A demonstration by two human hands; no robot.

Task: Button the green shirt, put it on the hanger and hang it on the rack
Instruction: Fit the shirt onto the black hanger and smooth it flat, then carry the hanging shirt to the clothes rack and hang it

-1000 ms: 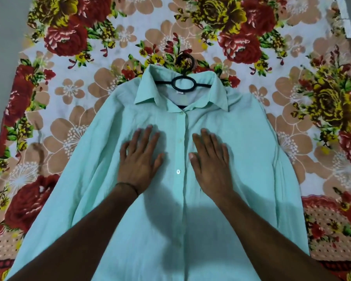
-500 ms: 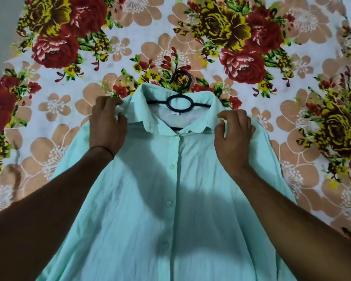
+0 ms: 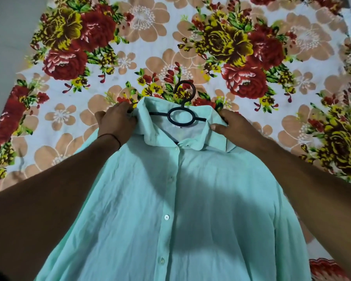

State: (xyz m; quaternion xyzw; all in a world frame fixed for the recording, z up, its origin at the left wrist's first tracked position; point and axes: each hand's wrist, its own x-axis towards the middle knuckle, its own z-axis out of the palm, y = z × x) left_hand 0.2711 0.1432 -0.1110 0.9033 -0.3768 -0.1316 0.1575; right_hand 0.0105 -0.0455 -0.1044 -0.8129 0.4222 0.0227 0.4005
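The pale green shirt [image 3: 170, 209] lies buttoned down its front on the flowered sheet, its collar pointing away from me. A black hanger [image 3: 180, 116] sits inside the neck, its ring and hook sticking out above the collar. My left hand [image 3: 118, 122] grips the collar and shoulder fabric on the left side. My right hand [image 3: 233, 126] pinches the collar edge on the right side, thumb on top. The hanger's arms are hidden under the fabric.
A flowered bedsheet [image 3: 231, 47] in red, yellow and peach covers the surface all around the shirt. Grey floor [image 3: 6, 37] shows at the far left. The rack is not in view.
My hands left the shirt's chest, where they lay flat, and moved up to the shoulders, then closed in on both sides of the collar by the hanger.
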